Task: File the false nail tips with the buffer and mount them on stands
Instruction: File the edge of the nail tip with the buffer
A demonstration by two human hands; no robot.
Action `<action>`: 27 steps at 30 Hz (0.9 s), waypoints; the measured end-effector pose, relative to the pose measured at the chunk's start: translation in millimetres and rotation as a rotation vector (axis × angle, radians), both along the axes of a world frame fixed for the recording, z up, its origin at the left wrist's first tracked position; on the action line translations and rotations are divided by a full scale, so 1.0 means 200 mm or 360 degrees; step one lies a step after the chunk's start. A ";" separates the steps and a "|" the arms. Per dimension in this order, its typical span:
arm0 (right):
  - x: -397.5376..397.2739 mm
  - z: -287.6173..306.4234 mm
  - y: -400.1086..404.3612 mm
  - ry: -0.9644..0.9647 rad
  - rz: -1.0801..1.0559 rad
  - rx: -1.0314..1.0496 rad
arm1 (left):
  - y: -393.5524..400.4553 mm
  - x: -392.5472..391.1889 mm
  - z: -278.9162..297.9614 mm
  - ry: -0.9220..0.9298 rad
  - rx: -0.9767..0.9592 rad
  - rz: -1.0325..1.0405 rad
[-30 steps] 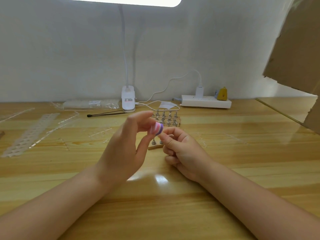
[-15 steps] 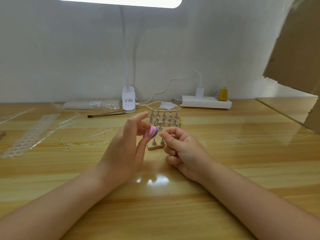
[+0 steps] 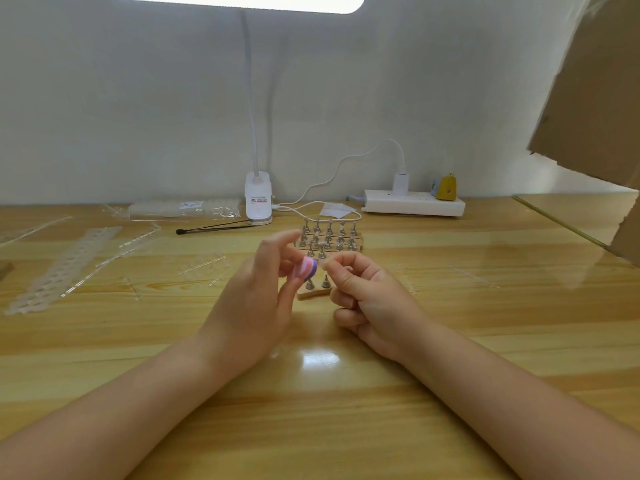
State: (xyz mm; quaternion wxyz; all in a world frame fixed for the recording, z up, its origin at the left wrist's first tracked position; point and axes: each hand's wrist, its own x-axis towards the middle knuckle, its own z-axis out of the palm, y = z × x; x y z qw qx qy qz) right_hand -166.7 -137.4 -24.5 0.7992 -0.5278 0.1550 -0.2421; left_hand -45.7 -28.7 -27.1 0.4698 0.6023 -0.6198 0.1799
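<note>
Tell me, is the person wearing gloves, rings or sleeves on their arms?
No. The left hand and right hand are bare, with no gloves, rings, watch or bracelets showing. Both forearms are uncovered too; no sleeves come into view.

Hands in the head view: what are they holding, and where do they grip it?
Left hand pinches the pink-purple buffer by its sides. Right hand pinches something tiny at its fingertips, too small to tell.
</note>
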 end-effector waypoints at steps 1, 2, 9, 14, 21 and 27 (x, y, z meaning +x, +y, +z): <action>0.00 0.00 0.00 -0.0003 -0.0004 0.0016 | 0.00 0.00 0.00 0.0013 -0.0018 0.0011; 0.00 0.00 0.00 0.0000 0.0002 0.0002 | 0.00 0.00 0.01 0.0023 -0.0075 -0.0031; 0.00 0.00 0.00 0.0006 0.0004 0.0016 | 0.00 0.02 -0.01 0.0018 0.0030 -0.0011; 0.00 0.00 0.01 0.0022 0.0043 -0.0088 | 0.00 -0.01 0.02 0.0027 -0.0172 -0.0242; 0.00 0.00 0.00 0.0002 0.0036 -0.0057 | 0.00 -0.01 0.02 0.0059 -0.0161 -0.0136; 0.00 0.00 -0.01 -0.0003 0.0033 0.0003 | 0.00 0.01 -0.01 0.0062 -0.0019 -0.0003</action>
